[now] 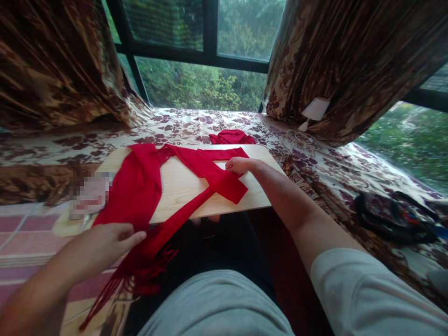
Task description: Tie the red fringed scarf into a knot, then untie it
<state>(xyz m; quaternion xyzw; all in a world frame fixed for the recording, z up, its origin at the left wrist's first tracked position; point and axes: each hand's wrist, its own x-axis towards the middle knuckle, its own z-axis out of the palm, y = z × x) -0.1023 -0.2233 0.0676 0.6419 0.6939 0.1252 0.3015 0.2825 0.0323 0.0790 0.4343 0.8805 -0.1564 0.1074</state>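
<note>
A gap in the middle

From where I stand, a hand could pass over the wooden tabletop between the broad drape and crossed bands of the red scarf; rightward, the right forearm blocks.

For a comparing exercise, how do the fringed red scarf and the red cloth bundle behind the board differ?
The fringed red scarf lies spread out; the red cloth bundle is heaped. The scarf crosses the wooden board and hangs over its near edge; the bundle sits beyond the board on the floral cover. Both are red.
</note>
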